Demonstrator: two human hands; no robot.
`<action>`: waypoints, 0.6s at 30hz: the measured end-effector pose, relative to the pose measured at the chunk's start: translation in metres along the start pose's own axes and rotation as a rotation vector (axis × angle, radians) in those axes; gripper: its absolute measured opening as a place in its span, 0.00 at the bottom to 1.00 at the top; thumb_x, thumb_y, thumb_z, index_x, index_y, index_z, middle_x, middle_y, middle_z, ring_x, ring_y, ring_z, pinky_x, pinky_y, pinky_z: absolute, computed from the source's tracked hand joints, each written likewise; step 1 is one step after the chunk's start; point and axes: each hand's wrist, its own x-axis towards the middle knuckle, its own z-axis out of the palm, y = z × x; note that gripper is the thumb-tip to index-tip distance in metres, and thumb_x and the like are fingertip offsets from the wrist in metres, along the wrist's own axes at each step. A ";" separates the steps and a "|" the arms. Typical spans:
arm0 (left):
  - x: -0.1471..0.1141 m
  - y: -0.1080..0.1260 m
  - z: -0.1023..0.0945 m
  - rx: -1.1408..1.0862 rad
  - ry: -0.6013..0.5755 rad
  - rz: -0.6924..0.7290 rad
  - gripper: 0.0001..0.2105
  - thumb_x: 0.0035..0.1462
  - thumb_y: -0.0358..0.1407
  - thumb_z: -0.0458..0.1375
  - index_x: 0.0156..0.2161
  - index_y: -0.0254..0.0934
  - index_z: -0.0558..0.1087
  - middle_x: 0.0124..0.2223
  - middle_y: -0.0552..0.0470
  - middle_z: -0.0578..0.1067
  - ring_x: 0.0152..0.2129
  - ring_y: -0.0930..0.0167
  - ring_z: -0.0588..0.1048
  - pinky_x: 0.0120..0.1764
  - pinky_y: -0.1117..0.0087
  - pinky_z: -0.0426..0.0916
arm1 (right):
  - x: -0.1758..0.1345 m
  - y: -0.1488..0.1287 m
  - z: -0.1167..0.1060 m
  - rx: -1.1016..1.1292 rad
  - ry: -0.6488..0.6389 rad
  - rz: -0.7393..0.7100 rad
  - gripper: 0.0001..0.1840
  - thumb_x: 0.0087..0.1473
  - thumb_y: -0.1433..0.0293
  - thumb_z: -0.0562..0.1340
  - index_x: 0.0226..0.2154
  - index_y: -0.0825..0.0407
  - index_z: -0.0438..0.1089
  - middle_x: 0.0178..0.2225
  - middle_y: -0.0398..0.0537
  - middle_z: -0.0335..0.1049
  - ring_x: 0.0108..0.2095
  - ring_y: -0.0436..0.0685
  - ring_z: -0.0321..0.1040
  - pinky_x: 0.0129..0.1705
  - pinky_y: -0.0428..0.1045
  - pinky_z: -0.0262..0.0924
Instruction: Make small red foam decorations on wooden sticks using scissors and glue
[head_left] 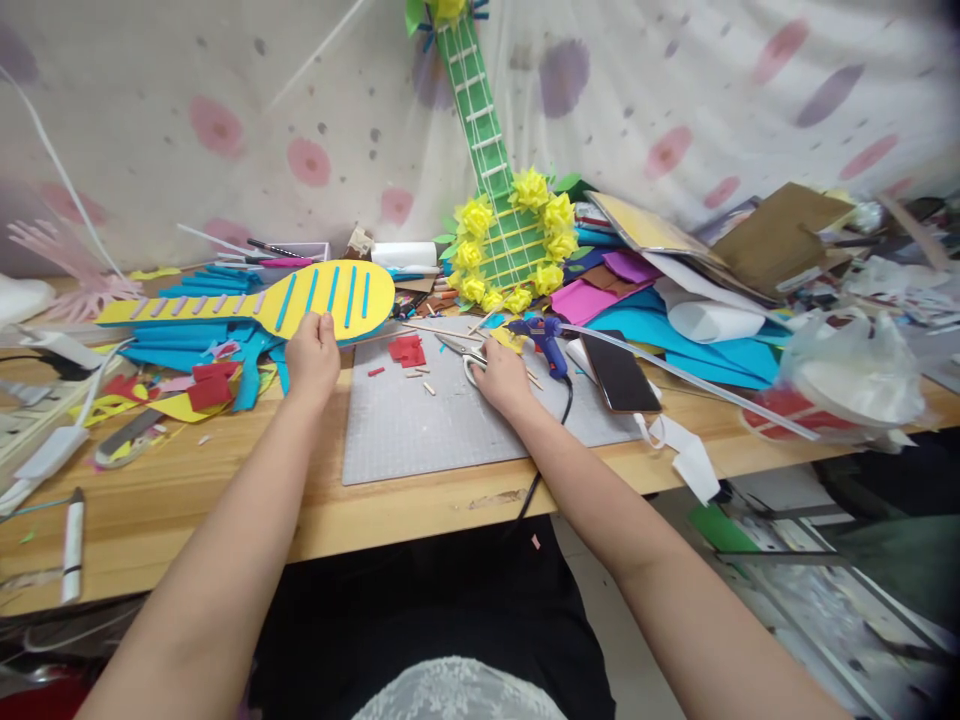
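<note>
My left hand is closed around the lower edge of a yellow paper guitar, which has blue strips on its round body and pale purple strips along its neck. The guitar is held tilted above the left part of a grey cutting mat. Over the mat's far middle, my right hand has its fingers on the handles of a pair of scissors; the blades point left and away from me. Red paper scraps and small stick pieces lie left of the scissors. A blue glue gun rests just right of that hand.
A green paper guitar with yellow flowers leans against the curtain. A black phone and a glue stick lie right. Coloured paper and a plastic-bagged tub crowd the right; a power strip sits left.
</note>
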 end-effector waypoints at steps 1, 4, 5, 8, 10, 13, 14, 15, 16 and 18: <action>-0.004 -0.001 0.004 -0.027 0.006 -0.019 0.13 0.59 0.37 0.45 0.23 0.38 0.56 0.20 0.56 0.57 0.22 0.72 0.62 0.29 0.71 0.55 | 0.000 -0.001 0.000 -0.015 -0.006 -0.002 0.11 0.49 0.70 0.56 0.38 0.56 0.63 0.36 0.57 0.70 0.38 0.61 0.65 0.38 0.51 0.55; -0.017 -0.006 0.018 -0.081 0.039 -0.078 0.13 0.60 0.37 0.43 0.23 0.39 0.53 0.21 0.55 0.57 0.22 0.72 0.62 0.30 0.71 0.55 | -0.001 -0.003 -0.002 -0.040 -0.031 -0.011 0.11 0.50 0.70 0.55 0.38 0.57 0.63 0.35 0.57 0.70 0.38 0.61 0.65 0.38 0.51 0.55; -0.020 -0.007 0.021 -0.093 0.046 -0.078 0.12 0.59 0.36 0.43 0.24 0.39 0.54 0.22 0.55 0.59 0.23 0.71 0.63 0.31 0.70 0.55 | -0.002 -0.003 -0.002 -0.050 -0.038 -0.020 0.11 0.49 0.70 0.55 0.37 0.57 0.64 0.35 0.58 0.70 0.38 0.62 0.65 0.39 0.51 0.55; -0.029 -0.010 0.028 -0.149 0.023 0.001 0.06 0.56 0.33 0.48 0.28 0.38 0.57 0.27 0.52 0.65 0.28 0.70 0.65 0.33 0.70 0.57 | -0.003 -0.004 -0.005 -0.085 -0.044 -0.060 0.09 0.49 0.71 0.55 0.34 0.58 0.66 0.35 0.60 0.70 0.41 0.63 0.64 0.41 0.52 0.55; -0.033 -0.011 0.027 -0.177 0.001 0.027 0.06 0.54 0.35 0.52 0.28 0.38 0.59 0.27 0.52 0.66 0.27 0.70 0.65 0.33 0.70 0.58 | -0.003 -0.006 -0.009 -0.079 -0.018 -0.082 0.10 0.49 0.70 0.56 0.34 0.58 0.66 0.36 0.60 0.70 0.42 0.63 0.63 0.42 0.53 0.55; -0.038 -0.011 0.023 -0.214 0.002 -0.041 0.09 0.53 0.38 0.53 0.26 0.38 0.59 0.24 0.55 0.63 0.23 0.72 0.63 0.29 0.71 0.56 | 0.003 -0.018 -0.011 0.019 0.017 -0.077 0.11 0.49 0.68 0.57 0.35 0.55 0.67 0.37 0.56 0.70 0.43 0.62 0.63 0.43 0.53 0.55; -0.040 -0.011 0.021 -0.226 0.005 -0.063 0.10 0.54 0.39 0.52 0.26 0.38 0.59 0.23 0.56 0.62 0.22 0.73 0.62 0.28 0.72 0.55 | 0.007 -0.024 -0.011 0.074 0.006 -0.069 0.11 0.49 0.67 0.57 0.35 0.54 0.67 0.37 0.54 0.71 0.42 0.61 0.64 0.42 0.52 0.56; -0.041 -0.011 0.020 -0.235 0.007 -0.075 0.11 0.55 0.40 0.51 0.25 0.38 0.58 0.22 0.56 0.61 0.21 0.73 0.61 0.27 0.72 0.55 | 0.012 -0.032 -0.009 0.137 -0.028 -0.073 0.10 0.49 0.66 0.57 0.34 0.54 0.67 0.36 0.52 0.71 0.40 0.58 0.65 0.41 0.51 0.56; -0.042 -0.011 0.018 -0.240 0.008 -0.082 0.13 0.56 0.40 0.50 0.23 0.38 0.58 0.21 0.57 0.60 0.20 0.74 0.60 0.27 0.72 0.55 | 0.018 -0.040 -0.005 0.207 -0.060 -0.072 0.11 0.49 0.64 0.57 0.34 0.53 0.66 0.36 0.50 0.71 0.38 0.56 0.66 0.40 0.50 0.57; -0.042 -0.012 0.018 -0.246 0.013 -0.094 0.16 0.58 0.41 0.46 0.21 0.38 0.56 0.19 0.57 0.58 0.20 0.74 0.59 0.27 0.72 0.54 | 0.032 -0.058 0.005 0.331 -0.116 -0.092 0.14 0.50 0.61 0.57 0.37 0.52 0.65 0.36 0.47 0.71 0.37 0.53 0.67 0.39 0.48 0.57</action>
